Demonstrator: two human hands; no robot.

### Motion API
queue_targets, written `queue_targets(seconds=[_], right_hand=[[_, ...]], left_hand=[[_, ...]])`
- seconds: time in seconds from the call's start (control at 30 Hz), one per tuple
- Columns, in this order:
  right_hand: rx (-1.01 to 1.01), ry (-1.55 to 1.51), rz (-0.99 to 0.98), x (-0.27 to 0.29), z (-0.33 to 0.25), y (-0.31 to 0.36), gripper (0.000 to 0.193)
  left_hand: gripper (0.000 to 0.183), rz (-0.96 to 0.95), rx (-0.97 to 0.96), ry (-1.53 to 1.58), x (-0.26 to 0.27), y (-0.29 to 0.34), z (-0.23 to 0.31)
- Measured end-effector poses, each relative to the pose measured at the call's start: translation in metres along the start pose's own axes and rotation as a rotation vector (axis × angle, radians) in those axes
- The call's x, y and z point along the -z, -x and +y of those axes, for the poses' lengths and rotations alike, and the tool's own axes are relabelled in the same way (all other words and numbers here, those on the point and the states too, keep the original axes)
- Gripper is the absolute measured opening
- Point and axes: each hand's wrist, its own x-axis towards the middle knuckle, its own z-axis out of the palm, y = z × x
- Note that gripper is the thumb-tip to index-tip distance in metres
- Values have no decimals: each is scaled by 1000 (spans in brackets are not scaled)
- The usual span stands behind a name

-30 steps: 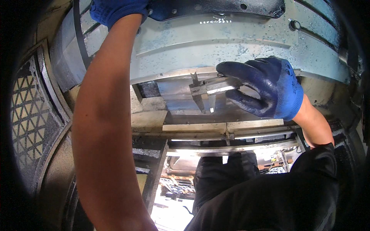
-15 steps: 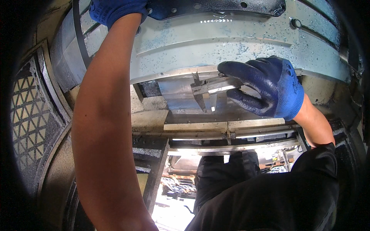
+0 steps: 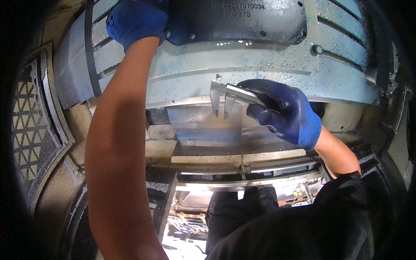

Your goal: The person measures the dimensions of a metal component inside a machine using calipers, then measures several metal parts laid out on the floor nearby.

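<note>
My right hand (image 3: 281, 110), in a blue glove with a dark coated palm, grips a metal vernier caliper (image 3: 237, 92) by its beam. The caliper's long jaws stand apart with nothing between them, over the near edge of the pale machine table (image 3: 277, 82). My left hand (image 3: 138, 24), gloved the same way, is at the left edge of a dark flat plate (image 3: 234, 28) with holes along its rim. The plate lies on the machine table, cut off by the top of the view. The left fingers are mostly hidden, so their grip does not show.
Droplets and chips dot the machine table. A round bolt head (image 3: 316, 49) sits in a slot right of the plate. Below the table is a metal trough (image 3: 208, 130) with a ledge (image 3: 238, 158). A panel with triangular openings (image 3: 28, 130) stands far left.
The view has tipped forward, so more of the plate shows. My right hand has brought the caliper nearer the table's edge and turned it, its beam now sloping. My left hand stays at the plate.
</note>
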Motion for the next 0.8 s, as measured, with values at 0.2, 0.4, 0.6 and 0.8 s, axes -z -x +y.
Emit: queue_targets(seconds=[0.2, 0.4, 0.6, 0.8], right_hand=[[202, -284, 88, 21, 3, 2, 42], [109, -140, 340, 39, 16, 9, 70], [77, 37, 492, 93, 8, 2, 58], [-42, 108, 455, 115, -1, -43, 66]], left_hand=[[54, -252, 58, -76, -14, 3, -24], [42, -176, -88, -158, -31, 10, -40], [38, -203, 7, -54, -22, 6, -29], [44, -214, 23, -3, -15, 5, -21]])
